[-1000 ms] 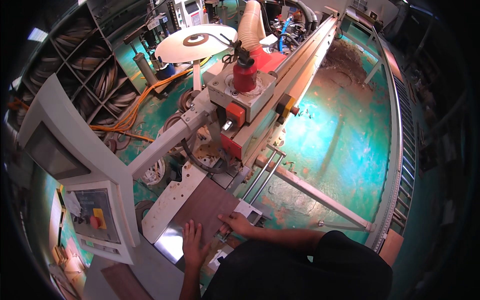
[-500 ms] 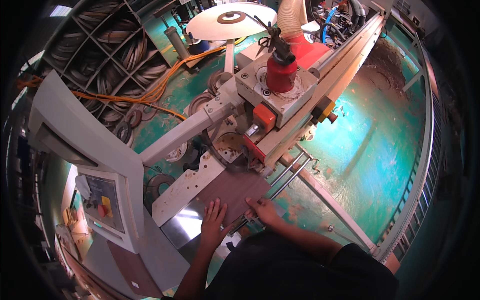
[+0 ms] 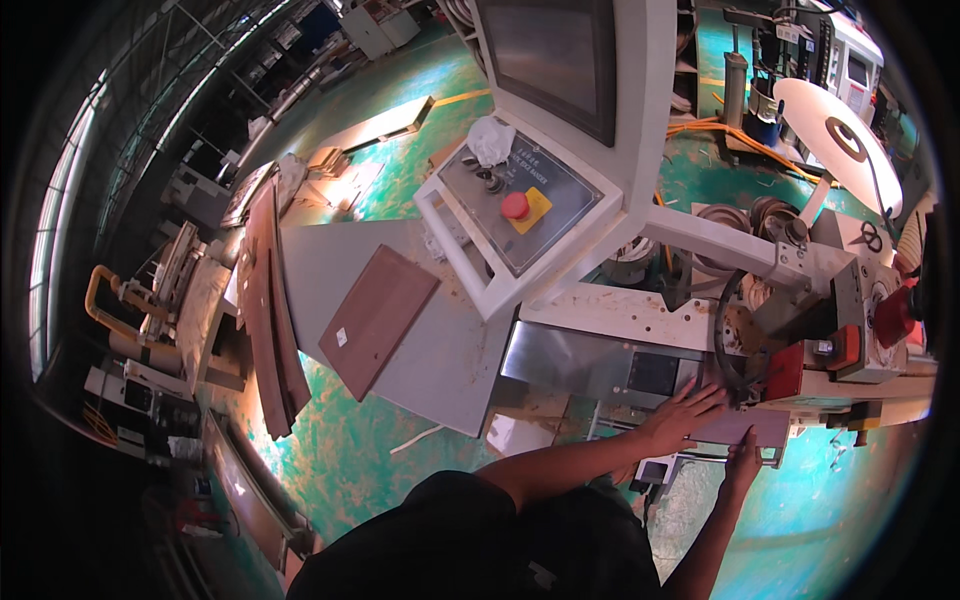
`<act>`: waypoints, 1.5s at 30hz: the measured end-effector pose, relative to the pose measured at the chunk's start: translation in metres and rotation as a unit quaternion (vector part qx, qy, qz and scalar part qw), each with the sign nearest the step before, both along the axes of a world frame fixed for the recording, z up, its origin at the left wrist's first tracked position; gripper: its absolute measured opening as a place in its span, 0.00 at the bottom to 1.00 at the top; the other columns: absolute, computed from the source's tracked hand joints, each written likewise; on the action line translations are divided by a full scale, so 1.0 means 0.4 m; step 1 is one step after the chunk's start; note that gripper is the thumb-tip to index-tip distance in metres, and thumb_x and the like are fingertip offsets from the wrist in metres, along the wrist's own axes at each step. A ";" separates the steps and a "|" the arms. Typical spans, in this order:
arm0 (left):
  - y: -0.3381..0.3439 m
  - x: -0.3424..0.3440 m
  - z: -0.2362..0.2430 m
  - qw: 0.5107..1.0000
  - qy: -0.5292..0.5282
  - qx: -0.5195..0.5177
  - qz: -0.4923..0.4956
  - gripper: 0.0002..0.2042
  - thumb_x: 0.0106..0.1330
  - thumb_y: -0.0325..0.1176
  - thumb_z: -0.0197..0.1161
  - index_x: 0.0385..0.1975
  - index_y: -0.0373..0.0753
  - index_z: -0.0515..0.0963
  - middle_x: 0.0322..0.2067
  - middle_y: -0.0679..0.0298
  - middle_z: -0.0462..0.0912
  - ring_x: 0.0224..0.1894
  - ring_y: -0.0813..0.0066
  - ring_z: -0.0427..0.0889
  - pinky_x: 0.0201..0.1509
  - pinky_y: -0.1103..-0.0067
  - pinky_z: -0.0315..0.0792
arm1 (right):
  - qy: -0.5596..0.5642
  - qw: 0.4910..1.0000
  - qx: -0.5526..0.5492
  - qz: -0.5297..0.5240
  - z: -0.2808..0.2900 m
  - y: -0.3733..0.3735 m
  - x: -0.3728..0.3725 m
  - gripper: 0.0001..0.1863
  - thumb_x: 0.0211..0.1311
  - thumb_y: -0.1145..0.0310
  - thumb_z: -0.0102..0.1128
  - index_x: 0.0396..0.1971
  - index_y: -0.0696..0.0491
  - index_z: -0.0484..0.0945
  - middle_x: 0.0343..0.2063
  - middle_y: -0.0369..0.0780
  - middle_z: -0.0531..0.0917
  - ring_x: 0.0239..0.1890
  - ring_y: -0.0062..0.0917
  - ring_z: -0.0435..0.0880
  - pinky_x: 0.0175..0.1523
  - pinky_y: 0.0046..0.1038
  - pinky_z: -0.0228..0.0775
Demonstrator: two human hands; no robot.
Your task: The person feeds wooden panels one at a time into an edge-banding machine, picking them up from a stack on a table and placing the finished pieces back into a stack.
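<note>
My left hand (image 3: 682, 415) lies with fingers outstretched on a brown board (image 3: 740, 430) at the machine's steel infeed plate (image 3: 570, 355). My right hand (image 3: 741, 466) holds the board's near edge, thumb on top. Just beyond my hands are a red machine housing (image 3: 782, 375) and a dark curved hose (image 3: 724, 330); the board's far part is hidden beneath them and my left hand. A grey control panel (image 3: 558, 230) with a red button (image 3: 516, 205) stands up and left of them.
Another brown panel (image 3: 375, 315) lies on a grey side table (image 3: 450, 370) to my left, beside long brown strips (image 3: 270, 310) and a workbench (image 3: 205, 325). Orange cables (image 3: 740, 135) and a white disc (image 3: 820, 120) are at the back right.
The view has swung sharply left, bringing the side table and workbench into view. My hands and the board have moved forward along the steel plate toward the machine head, uncovering more plate.
</note>
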State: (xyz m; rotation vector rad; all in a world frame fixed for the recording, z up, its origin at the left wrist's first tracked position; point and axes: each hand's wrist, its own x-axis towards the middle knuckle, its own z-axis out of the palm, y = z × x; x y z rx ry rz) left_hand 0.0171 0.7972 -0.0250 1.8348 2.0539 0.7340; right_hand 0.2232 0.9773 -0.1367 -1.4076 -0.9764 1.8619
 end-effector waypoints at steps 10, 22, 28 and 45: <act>-0.747 -0.114 0.116 0.845 0.045 0.146 0.513 0.10 0.69 0.35 0.68 0.45 0.38 0.80 0.43 0.55 0.79 0.46 0.53 0.78 0.52 0.61 0.70 | -0.055 0.995 0.070 -0.044 -0.042 -0.065 0.068 0.21 0.77 0.51 0.62 0.55 0.54 0.84 0.25 0.32 0.77 0.22 0.13 0.70 0.24 0.17 0.57; -1.878 -0.456 -0.193 0.345 -0.475 0.286 0.758 0.22 0.77 0.45 0.66 0.55 0.31 0.73 0.38 0.55 0.85 0.33 0.58 0.88 0.25 0.67 0.83 | -0.032 0.951 0.148 0.271 0.211 -0.834 -0.342 0.08 0.78 0.63 0.59 0.42 0.50 0.84 0.26 0.31 0.79 0.25 0.13 0.75 0.30 0.16 0.63; -1.786 -0.318 -0.059 0.384 -0.617 0.227 0.648 0.20 0.79 0.45 0.63 0.58 0.35 0.73 0.44 0.56 0.84 0.38 0.58 0.89 0.39 0.65 0.87 | 0.029 0.899 0.053 0.433 0.278 -1.181 -0.508 0.14 0.80 0.58 0.59 0.50 0.54 0.82 0.35 0.37 0.85 0.35 0.21 0.84 0.41 0.23 0.76; -1.965 0.076 0.124 0.555 -0.694 0.072 0.453 0.31 0.75 0.43 0.70 0.71 0.35 0.68 0.59 0.58 0.84 0.54 0.66 0.86 0.57 0.67 0.82 | 0.188 0.879 -0.232 0.373 0.363 -1.434 -0.531 0.28 0.73 0.71 0.66 0.70 0.53 0.68 0.64 0.41 0.78 0.69 0.37 0.76 0.72 0.47 0.70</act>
